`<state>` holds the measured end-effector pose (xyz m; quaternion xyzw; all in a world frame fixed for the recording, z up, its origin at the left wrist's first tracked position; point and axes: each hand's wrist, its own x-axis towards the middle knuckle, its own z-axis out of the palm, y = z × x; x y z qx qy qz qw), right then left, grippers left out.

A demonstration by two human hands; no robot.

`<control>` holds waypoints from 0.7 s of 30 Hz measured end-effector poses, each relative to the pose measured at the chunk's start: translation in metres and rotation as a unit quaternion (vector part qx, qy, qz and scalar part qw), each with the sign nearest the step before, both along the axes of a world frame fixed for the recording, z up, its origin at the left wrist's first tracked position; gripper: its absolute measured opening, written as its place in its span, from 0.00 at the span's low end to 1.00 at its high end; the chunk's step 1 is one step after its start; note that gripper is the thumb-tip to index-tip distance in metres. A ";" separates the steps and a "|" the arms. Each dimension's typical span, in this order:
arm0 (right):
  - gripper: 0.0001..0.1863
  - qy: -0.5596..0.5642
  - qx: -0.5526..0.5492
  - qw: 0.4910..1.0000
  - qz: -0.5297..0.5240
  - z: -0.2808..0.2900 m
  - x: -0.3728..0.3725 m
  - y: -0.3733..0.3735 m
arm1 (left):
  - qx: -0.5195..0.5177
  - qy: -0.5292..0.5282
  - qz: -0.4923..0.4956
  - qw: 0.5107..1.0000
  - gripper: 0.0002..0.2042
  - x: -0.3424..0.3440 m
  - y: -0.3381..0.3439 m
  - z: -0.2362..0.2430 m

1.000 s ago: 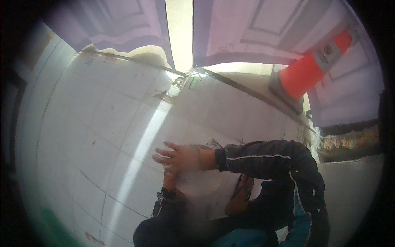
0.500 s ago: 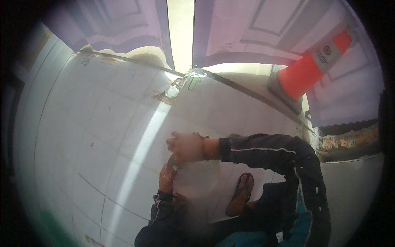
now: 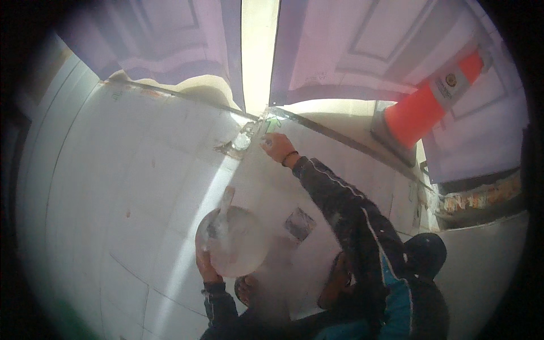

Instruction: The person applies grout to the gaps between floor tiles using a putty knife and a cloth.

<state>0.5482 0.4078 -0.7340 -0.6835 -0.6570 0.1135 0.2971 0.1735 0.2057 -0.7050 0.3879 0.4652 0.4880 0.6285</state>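
Observation:
My left hand grips the left side of a pale round bowl, low in the middle of the view, which has a pale, smeared tool sticking up out of it. My right hand is stretched forward, fingers closed on something too small to make out, just right of a chipped floor patch with a white round spot. A green mark shows on the tiles just beyond that hand. A dark grey square piece lies right of the bowl.
Lilac panels hang along the far edge, with a bright gap between them. An orange traffic cone leans at the right beside a dark threshold strip and broken wall base. My feet are below, partly hidden.
My right hand has moved from above the bowl forward to the chipped patch. My left hand and the bowl have shifted left, and the grey square piece now shows.

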 end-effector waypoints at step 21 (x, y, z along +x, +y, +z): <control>0.16 -0.006 -0.125 0.946 -0.299 -0.054 0.007 0.120 | -0.099 -0.012 0.110 0.989 0.35 -0.044 -0.008 -0.045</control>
